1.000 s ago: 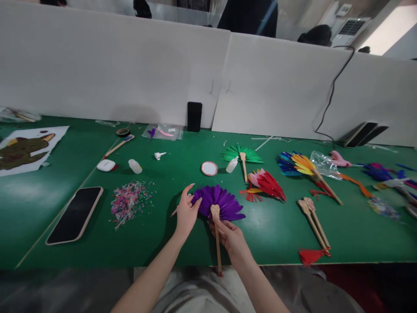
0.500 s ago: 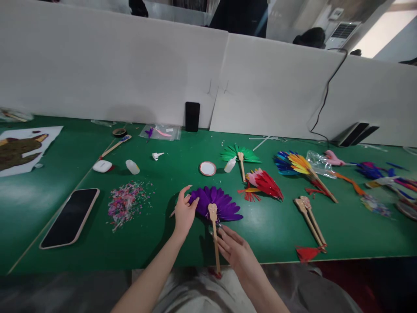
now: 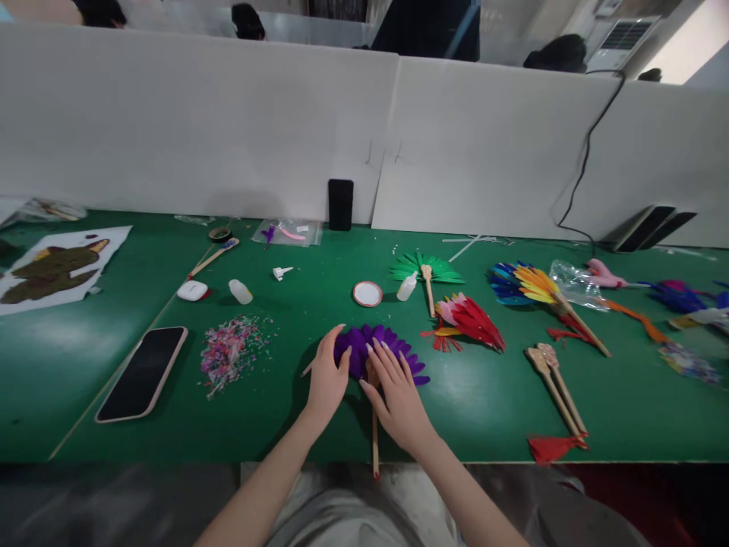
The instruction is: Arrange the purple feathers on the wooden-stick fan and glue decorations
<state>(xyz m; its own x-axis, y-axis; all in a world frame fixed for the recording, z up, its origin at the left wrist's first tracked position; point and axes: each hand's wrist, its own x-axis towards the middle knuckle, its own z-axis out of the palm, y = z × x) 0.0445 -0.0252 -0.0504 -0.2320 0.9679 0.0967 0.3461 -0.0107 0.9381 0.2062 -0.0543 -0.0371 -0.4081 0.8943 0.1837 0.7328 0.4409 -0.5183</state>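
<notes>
A purple feather fan (image 3: 413,365) lies near the table's front edge, its wooden handle (image 3: 374,441) pointing toward me. My left hand (image 3: 329,378) is at the fan's left side, thumb and fingers around the outer feathers. Out from behind that hand pokes the tip of a thin pale stick (image 3: 307,368); the rest is hidden. Flat across the middle of the fan lies my right hand (image 3: 396,395), fingers stretched over the feathers and the top of the handle, covering most of the handle's carved head.
Left are a phone (image 3: 142,374), a pile of colourful bits (image 3: 231,351) and a small bottle (image 3: 240,292). Beyond the fan sit a round lid (image 3: 367,294) and a glue bottle (image 3: 407,286). Green (image 3: 427,267), red (image 3: 472,323) and blue-yellow fans (image 3: 532,282) and wooden handles (image 3: 555,387) lie right.
My right hand has moved up from beside the handle onto the middle of the fan and flattened there. My left hand stays at the fan's left side. The view has shifted slightly.
</notes>
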